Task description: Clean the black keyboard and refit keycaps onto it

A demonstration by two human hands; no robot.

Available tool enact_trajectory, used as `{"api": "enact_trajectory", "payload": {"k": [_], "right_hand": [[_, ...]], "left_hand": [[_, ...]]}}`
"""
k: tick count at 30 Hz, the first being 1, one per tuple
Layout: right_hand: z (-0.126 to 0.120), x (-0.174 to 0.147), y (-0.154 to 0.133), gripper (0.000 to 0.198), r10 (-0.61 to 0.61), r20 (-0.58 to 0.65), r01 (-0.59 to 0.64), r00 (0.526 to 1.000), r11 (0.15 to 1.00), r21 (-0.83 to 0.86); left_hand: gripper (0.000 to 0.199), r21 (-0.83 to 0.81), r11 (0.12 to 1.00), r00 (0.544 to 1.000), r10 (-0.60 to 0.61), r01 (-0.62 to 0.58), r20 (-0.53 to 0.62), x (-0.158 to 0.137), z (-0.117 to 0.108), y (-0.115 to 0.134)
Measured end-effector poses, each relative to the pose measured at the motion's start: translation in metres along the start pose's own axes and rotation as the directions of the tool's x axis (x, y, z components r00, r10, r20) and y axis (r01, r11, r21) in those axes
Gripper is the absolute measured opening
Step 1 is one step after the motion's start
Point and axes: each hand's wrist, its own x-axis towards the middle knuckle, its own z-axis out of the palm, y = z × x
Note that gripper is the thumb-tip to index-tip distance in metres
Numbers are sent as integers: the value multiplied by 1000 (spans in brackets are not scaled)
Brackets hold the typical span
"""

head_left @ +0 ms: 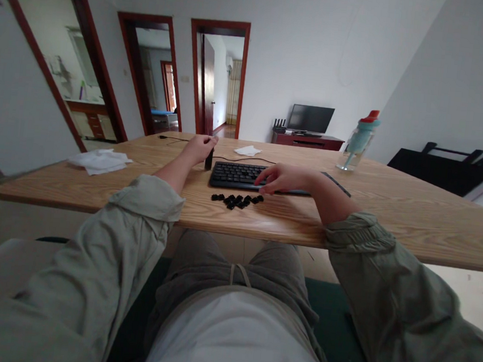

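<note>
My left hand is closed around the top of a small dark upright cylinder, which looks like a little bottle or brush handle, just left of the keyboard. A black keyboard lies on the table, its right part mostly covered by my right hand and forearm. My right hand hovers over the keyboard's front edge with its fingers loosely bent and apart, and nothing shows between them. Several loose black keycaps lie in a cluster in front of the keyboard, just below my right fingertips.
The wooden table carries crumpled white tissues at the left and a white tissue behind the keyboard. A clear water bottle with a red top stands at the back right. A thin black cable runs behind the keyboard.
</note>
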Motion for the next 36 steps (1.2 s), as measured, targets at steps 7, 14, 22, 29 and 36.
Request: {"api": "enact_trajectory", "payload": {"k": [7, 14, 22, 29, 36], "right_hand": [[10, 4, 2, 40, 17, 115, -15, 993, 1000, -17], [9, 9, 12, 31, -17, 21, 17, 1000, 1000, -15], [7, 8, 8, 31, 24, -230, 21, 973, 982, 189], [10, 11, 9, 30, 29, -243, 84, 970, 893, 442], [10, 14, 12, 25, 15, -260, 116, 965, 868, 483]], "left_hand": [[43, 53, 998, 999, 37, -36, -13, -4, -4, 4], [37, 69, 993, 995, 91, -93, 29, -1, -2, -1], [36, 50, 994, 994, 99, -102, 54, -7, -4, 9], [35, 59, 995, 996, 73, -76, 60, -6, -2, 5], [24, 190, 982, 990, -31, 4, 141, 0, 1, -9]]}}
